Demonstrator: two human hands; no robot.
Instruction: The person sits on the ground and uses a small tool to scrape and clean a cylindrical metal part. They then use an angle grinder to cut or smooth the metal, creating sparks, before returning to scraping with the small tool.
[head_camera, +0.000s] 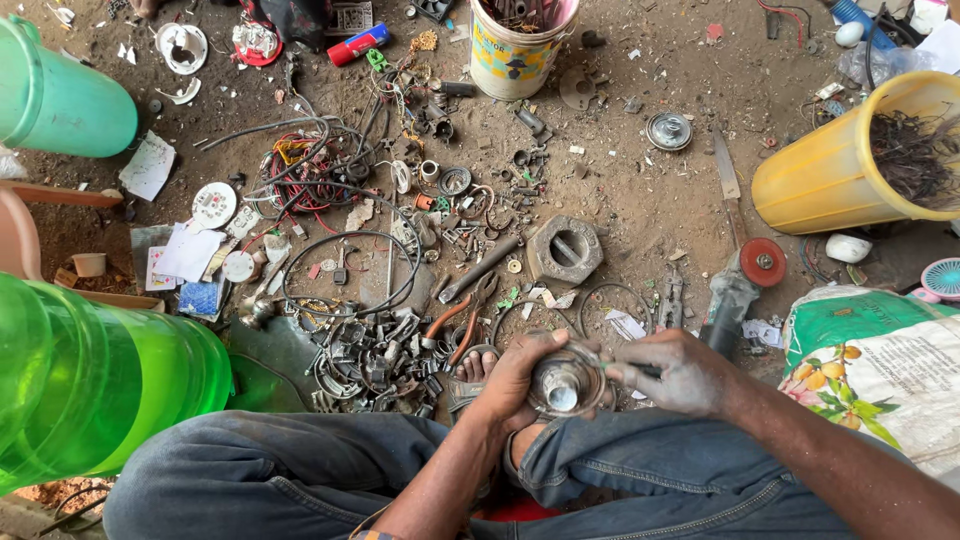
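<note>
Two hands on a round metal part above the knee

Left hand (510, 380) cups the round metal part (563, 385) from its left; right hand (680, 372) pinches a slim tool against its right edge.

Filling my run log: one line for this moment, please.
left hand: grips round metal part | right hand: holds thin tool against it | pliers on ground
</note>
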